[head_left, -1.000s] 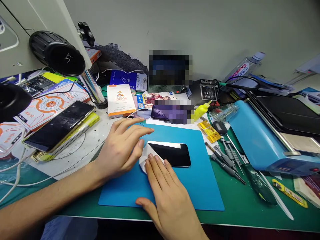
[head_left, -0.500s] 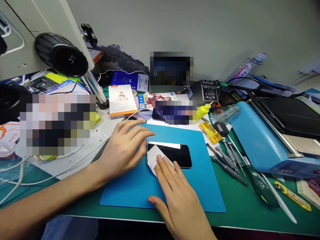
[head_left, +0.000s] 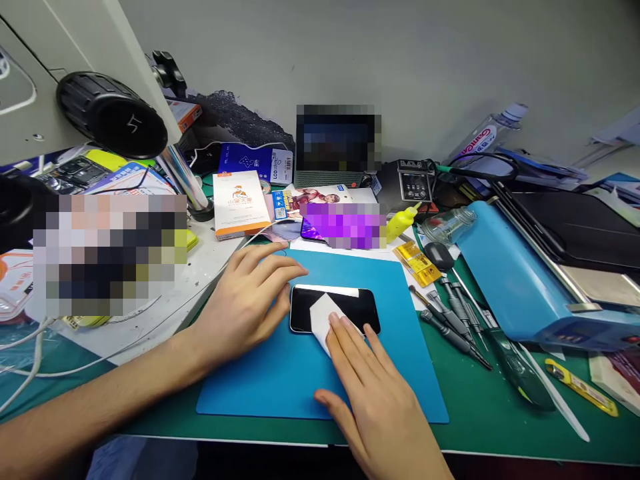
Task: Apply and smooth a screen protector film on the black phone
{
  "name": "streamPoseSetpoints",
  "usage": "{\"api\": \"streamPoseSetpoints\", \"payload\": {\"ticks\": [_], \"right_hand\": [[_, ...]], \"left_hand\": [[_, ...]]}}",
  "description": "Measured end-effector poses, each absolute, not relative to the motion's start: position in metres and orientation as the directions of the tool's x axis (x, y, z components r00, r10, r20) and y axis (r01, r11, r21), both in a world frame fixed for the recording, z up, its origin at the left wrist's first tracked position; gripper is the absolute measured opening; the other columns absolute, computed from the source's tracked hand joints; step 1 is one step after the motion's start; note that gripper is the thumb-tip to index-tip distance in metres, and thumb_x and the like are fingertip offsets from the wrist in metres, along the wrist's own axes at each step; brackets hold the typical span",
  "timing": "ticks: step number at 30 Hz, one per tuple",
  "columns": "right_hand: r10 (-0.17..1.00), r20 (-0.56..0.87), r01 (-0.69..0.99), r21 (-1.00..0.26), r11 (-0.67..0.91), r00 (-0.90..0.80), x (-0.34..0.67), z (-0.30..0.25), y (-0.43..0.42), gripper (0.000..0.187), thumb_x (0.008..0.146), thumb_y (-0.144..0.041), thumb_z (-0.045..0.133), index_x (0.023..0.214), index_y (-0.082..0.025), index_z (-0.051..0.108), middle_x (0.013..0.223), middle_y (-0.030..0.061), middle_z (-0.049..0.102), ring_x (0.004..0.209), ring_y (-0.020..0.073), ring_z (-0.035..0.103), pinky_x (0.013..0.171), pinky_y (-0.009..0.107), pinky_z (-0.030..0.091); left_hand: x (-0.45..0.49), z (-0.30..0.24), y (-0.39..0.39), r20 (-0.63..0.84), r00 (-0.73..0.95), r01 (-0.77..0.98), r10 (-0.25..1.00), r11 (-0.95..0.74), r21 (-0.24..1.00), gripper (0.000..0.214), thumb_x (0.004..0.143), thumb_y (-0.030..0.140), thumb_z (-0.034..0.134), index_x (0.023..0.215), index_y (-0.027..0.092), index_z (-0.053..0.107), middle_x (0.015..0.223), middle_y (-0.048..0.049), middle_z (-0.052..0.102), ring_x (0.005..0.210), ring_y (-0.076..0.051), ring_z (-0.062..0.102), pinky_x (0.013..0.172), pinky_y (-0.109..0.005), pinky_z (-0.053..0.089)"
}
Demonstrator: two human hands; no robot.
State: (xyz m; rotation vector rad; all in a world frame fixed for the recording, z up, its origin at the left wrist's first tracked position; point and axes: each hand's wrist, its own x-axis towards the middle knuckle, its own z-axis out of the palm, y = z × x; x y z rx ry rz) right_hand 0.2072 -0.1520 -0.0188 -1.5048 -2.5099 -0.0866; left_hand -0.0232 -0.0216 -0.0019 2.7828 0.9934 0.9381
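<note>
A black-screened smartphone (head_left: pixel 300 316) lies face up on a blue mat (head_left: pixel 260 387). My right hand (head_left: pixel 373 380) holds a folded white wipe (head_left: pixel 323 319) pinned beneath its stretched fingertips, against the phone's glass. Its thumb sticks out to the side over the mat. The wipe and fingers hide the middle and lower part of the screen. My left hand (head_left: pixel 247 293) is open, fingers spread and slightly bent, at the phone's left end. Its thumb is by the phone's left edge; whether it touches I cannot tell.
Several screwdrivers (head_left: pixel 457 320), a yellow cutter (head_left: pixel 580 387) and a blue machine (head_left: pixel 520 280) lie to the right. Behind the mat are a white-orange box (head_left: pixel 241 203), a purple-screened phone (head_left: pixel 313 229) and a yellow bottle (head_left: pixel 400 223). A microscope-like stand (head_left: pixel 185 180) rises at left.
My right hand has slid the wipe rightward across the phone's screen, uncovering its left end. My left hand stays by the phone. The phone behind the mat now glows purple. The view shifted slightly.
</note>
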Motion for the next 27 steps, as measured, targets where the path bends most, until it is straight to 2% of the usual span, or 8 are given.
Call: {"api": "streamPoseSetpoints", "payload": {"ticks": [6,10,16,20,24,27], "right_hand": [[0.899,0.239,0.920,-0.054,0.389,-0.366,0.215,-0.025,-0.125,0.056,0.111,-0.042,0.042,0.153,-0.005,0.050,0.163,0.0162,0.044,0.152,0.0291,0.044,0.124,0.055,0.043],[0.899,0.244,0.925,-0.019,0.378,-0.363,0.220,-0.025,-0.150,0.059,0.110,-0.044,0.045,0.154,-0.006,0.048,0.164,0.0159,0.043,0.152,0.0296,0.044,0.122,0.053,0.045],[0.907,0.229,0.930,-0.019,0.367,-0.354,0.226,-0.025,-0.146,0.056,0.110,-0.042,0.044,0.153,-0.007,0.049,0.165,0.0151,0.041,0.152,0.0309,0.043,0.124,0.054,0.042],[0.928,0.222,0.947,-0.055,0.317,-0.297,0.229,-0.027,-0.128,0.058,0.111,-0.042,0.041,0.157,-0.006,0.043,0.166,0.0161,0.039,0.153,0.0316,0.041,0.123,0.055,0.043],[0.920,0.255,0.945,-0.062,0.321,-0.296,0.235,-0.028,-0.149,0.060,0.110,-0.039,0.045,0.162,-0.011,0.036,0.166,0.0147,0.041,0.153,0.0317,0.042,0.121,0.056,0.046],[0.912,0.276,0.941,-0.067,0.333,-0.303,0.242,-0.030,-0.158,0.059,0.109,-0.032,0.048,0.164,-0.015,0.034,0.165,0.0129,0.042,0.152,0.0314,0.043,0.123,0.058,0.044]], "left_hand": [[-0.023,-0.003,-0.023,0.517,0.633,0.548,0.576,-0.805,0.226,0.028,0.100,0.011,0.054,0.127,0.017,0.062,0.127,-0.0082,0.072,0.136,-0.030,0.052,0.111,-0.048,0.040],[-0.021,-0.004,-0.022,0.503,0.635,0.554,0.586,-0.799,0.232,0.029,0.102,0.013,0.053,0.129,0.018,0.062,0.128,-0.0080,0.072,0.139,-0.031,0.051,0.112,-0.049,0.039],[-0.018,-0.010,-0.025,0.392,0.718,0.531,0.575,-0.817,0.226,0.036,0.106,0.031,0.052,0.138,0.016,0.058,0.138,-0.0089,0.069,0.144,-0.033,0.047,0.116,-0.051,0.033],[-0.018,-0.014,-0.024,0.363,0.755,0.504,0.546,-0.838,0.210,0.045,0.107,0.041,0.051,0.144,0.014,0.053,0.140,-0.0096,0.068,0.144,-0.032,0.048,0.119,-0.052,0.029],[-0.019,-0.014,-0.023,0.331,0.779,0.497,0.533,-0.846,0.192,0.068,0.100,0.063,0.057,0.149,0.016,0.050,0.136,-0.0110,0.070,0.142,-0.035,0.050,0.119,-0.055,0.027],[-0.018,-0.014,-0.023,0.295,0.801,0.492,0.521,-0.854,0.169,0.073,0.098,0.064,0.060,0.151,0.016,0.047,0.136,-0.0129,0.069,0.142,-0.036,0.050,0.118,-0.056,0.029]]}}
